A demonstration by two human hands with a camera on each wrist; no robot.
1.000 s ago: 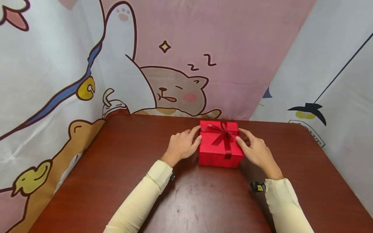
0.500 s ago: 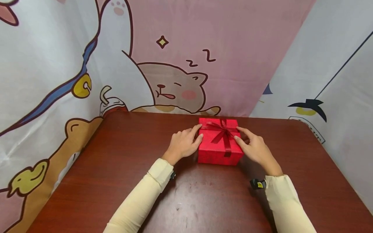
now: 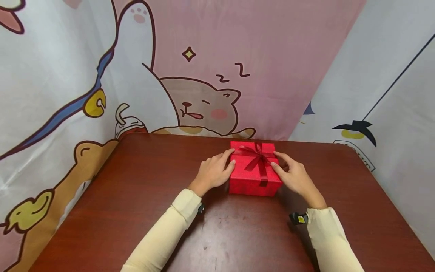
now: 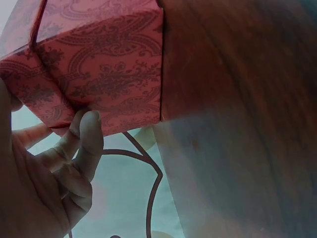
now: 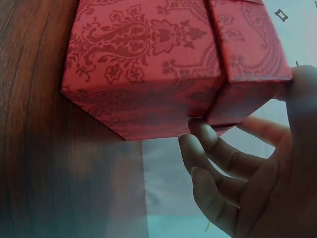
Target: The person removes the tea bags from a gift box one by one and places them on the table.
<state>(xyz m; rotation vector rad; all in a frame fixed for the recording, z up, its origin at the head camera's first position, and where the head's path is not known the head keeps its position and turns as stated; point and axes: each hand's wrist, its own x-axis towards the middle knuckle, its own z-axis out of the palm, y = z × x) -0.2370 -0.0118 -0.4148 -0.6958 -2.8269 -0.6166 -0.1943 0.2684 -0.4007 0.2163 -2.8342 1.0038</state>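
Observation:
A red gift box [image 3: 242,166] with a dark red ribbon bow [image 3: 259,155] on top stands near the table's far edge. My left hand [image 3: 213,170] holds its left side, thumb toward the near end and index finger farther back. On the opposite side, my right hand [image 3: 295,175] grips in much the same way. In the left wrist view, bent fingertips touch the box just by the lower edge of the lid [image 4: 34,79]. The right wrist view has fingers at the edge of the patterned lid [image 5: 252,44]. The lid sits on the box; its inside is hidden.
The box rests on a dark reddish-brown wooden table [image 3: 149,211]. Behind and beside the table hangs a cloth [image 3: 289,56] printed with cartoon animals. A black strap device [image 3: 299,218] is worn at the right wrist.
The head view shifts slightly. Both hands stay at the sides of the gift box, and the box stays on the table with its lid on.

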